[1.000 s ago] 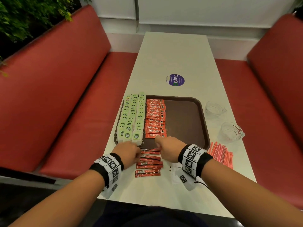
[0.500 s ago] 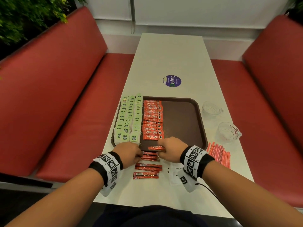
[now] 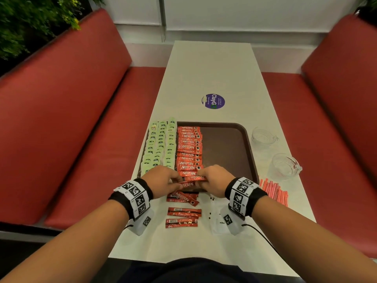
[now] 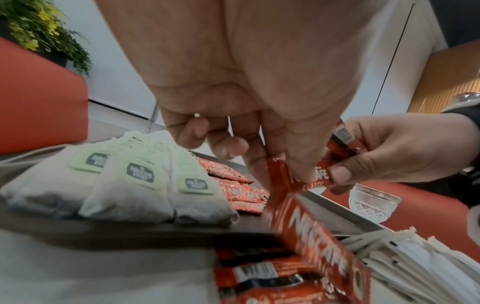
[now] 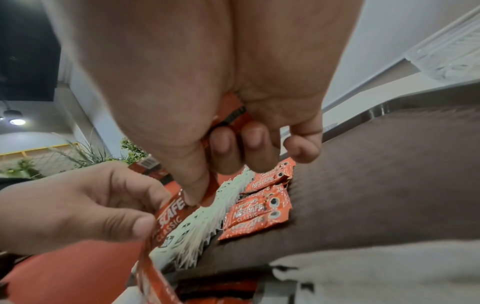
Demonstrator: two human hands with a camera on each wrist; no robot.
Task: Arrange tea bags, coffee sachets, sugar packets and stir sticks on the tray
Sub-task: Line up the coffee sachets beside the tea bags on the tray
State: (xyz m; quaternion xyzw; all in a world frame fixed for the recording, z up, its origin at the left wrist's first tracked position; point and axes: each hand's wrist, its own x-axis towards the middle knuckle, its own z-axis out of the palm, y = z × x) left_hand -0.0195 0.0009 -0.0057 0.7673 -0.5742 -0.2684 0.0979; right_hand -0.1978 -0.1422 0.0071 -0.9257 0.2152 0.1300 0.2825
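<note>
A brown tray (image 3: 228,156) holds rows of green-tagged tea bags (image 3: 161,144) on its left and a column of red coffee sachets (image 3: 189,148) beside them. Over the tray's near edge my left hand (image 3: 173,180) and right hand (image 3: 206,178) meet. The left hand (image 4: 272,170) pinches a red coffee sachet (image 4: 319,236) that hangs down. The right hand (image 5: 207,174) has its thumb on that sachet (image 5: 168,216) and grips another sachet (image 5: 231,115) in its curled fingers. Several loose sachets (image 3: 183,213) lie on the table under the hands.
Red stir sticks (image 3: 274,190) lie right of the tray's near corner. White packets (image 4: 415,257) lie beneath my right wrist. Two glass cups (image 3: 263,136) (image 3: 285,166) stand along the table's right edge. Red benches flank the table; a round sticker (image 3: 213,101) lies farther back.
Both hands rose from the loose sachets on the table and moved forward to the tray's near edge, carrying sachets between them.
</note>
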